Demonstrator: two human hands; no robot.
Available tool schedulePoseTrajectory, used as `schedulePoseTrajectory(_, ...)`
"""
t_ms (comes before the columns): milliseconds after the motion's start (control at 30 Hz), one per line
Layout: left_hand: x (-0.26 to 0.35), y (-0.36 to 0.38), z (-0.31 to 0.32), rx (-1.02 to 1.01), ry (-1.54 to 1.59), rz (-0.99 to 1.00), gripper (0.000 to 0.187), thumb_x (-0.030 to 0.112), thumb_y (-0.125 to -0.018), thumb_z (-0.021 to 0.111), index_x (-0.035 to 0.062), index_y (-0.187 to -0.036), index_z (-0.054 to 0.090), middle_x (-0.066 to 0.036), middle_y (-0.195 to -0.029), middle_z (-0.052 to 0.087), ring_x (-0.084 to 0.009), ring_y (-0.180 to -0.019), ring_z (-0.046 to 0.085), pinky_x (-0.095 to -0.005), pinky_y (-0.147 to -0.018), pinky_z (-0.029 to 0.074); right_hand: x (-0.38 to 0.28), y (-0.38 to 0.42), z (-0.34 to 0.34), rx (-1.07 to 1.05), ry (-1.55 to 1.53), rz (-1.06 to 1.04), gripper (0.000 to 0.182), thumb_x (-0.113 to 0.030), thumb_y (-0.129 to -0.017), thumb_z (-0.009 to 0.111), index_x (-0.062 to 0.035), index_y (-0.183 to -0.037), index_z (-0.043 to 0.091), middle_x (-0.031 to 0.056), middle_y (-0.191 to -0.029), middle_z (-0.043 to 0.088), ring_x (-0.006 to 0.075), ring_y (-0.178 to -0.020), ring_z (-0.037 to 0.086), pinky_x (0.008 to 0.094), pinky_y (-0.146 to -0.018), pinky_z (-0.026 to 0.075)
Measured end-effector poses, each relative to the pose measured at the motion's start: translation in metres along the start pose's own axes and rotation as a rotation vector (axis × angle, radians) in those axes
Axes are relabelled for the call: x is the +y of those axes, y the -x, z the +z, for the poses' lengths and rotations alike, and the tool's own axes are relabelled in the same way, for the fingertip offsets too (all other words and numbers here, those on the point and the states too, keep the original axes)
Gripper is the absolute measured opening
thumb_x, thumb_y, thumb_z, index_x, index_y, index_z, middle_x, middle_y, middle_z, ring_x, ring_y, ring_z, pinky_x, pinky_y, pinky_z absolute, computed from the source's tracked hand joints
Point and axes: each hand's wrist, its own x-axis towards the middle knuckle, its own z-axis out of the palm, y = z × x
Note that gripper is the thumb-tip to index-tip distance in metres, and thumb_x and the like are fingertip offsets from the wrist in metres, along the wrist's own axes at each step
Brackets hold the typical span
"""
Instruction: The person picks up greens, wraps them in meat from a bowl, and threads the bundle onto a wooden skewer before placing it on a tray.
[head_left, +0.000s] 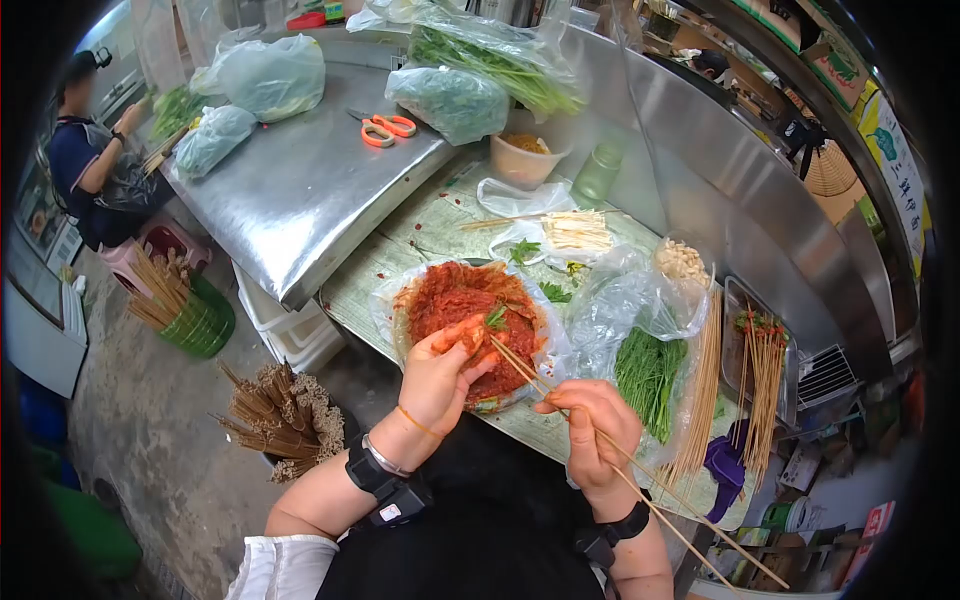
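Note:
My left hand (440,365) is over a plastic-lined bowl (555,335) of red, sauce-coated meat-like pieces (470,290). Its sauce-stained fingers are pinched together; what they hold is hard to make out. Beside them, at the skewer tips, is a green herb leaf (496,318). My right hand (595,430) grips two thin bamboo skewers (655,495), their tips pointing up and left to my left fingertips. Right of the bowl lie a clear plastic bag (625,305) and a bunch of green herbs (650,380).
Bundled bamboo skewers (700,385) and a metal tray (735,300) with filled skewers stand at the right. Orange-handled scissors (385,130) and bagged greens (270,75) rest on the raised steel counter (290,175). A green basket (200,320) is on the floor; another person (85,160) stands far left.

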Motion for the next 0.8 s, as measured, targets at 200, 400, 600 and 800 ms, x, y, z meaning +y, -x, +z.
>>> schedulePoseTrajectory(200, -0.005, 0.002, -0.002, 0.017, -0.087, 0.095, 0.020, -0.001, -0.087, 0.050, -0.0045, -0.106, 0.056, -0.010, -0.107, 0.058, -0.0186, -0.093, 0.059, -0.0307, -0.077, 0.055, -0.005, -0.009, 0.006, -0.133, 0.248, -0.180, 0.010, -0.008, -0.086, 0.052, -0.0008, -0.084, 0.060, 0.0079, -0.076, 0.061, 0.0197, -0.064, 0.059, 0.0283, -0.057, 0.048)
schedulePoseTrajectory(400, -0.004, -0.005, -0.008, 0.023, -0.109, 0.060, 0.019, 0.000, -0.087, 0.050, -0.0041, -0.105, 0.056, -0.010, -0.104, 0.060, -0.0199, -0.090, 0.061, -0.0300, -0.076, 0.055, 0.002, -0.010, 0.021, -0.137, 0.251, -0.265, 0.004, -0.006, -0.081, 0.059, -0.0025, -0.083, 0.060, 0.0093, -0.077, 0.060, 0.0218, -0.062, 0.059, 0.0290, -0.053, 0.048)
schedulePoseTrajectory(600, 0.000, -0.011, -0.014, 0.011, -0.110, 0.062, 0.019, 0.002, -0.088, 0.049, -0.0033, -0.105, 0.057, -0.010, -0.101, 0.061, -0.0218, -0.088, 0.063, -0.0290, -0.073, 0.054, 0.009, -0.007, 0.029, -0.126, 0.273, -0.310, 0.007, -0.006, -0.079, 0.061, -0.0024, -0.084, 0.059, 0.0105, -0.078, 0.058, 0.0239, -0.062, 0.059, 0.0298, -0.051, 0.048)
schedulePoseTrajectory(800, 0.001, -0.016, -0.015, 0.020, -0.147, 0.114, 0.019, 0.002, -0.088, 0.050, -0.0026, -0.105, 0.056, -0.010, -0.101, 0.061, -0.0219, -0.089, 0.062, -0.0287, -0.073, 0.054, 0.016, -0.007, 0.036, -0.087, 0.242, -0.334, 0.016, -0.003, -0.074, 0.065, -0.0040, -0.088, 0.058, 0.0082, -0.080, 0.057, 0.0234, -0.062, 0.058, 0.0299, -0.051, 0.047)
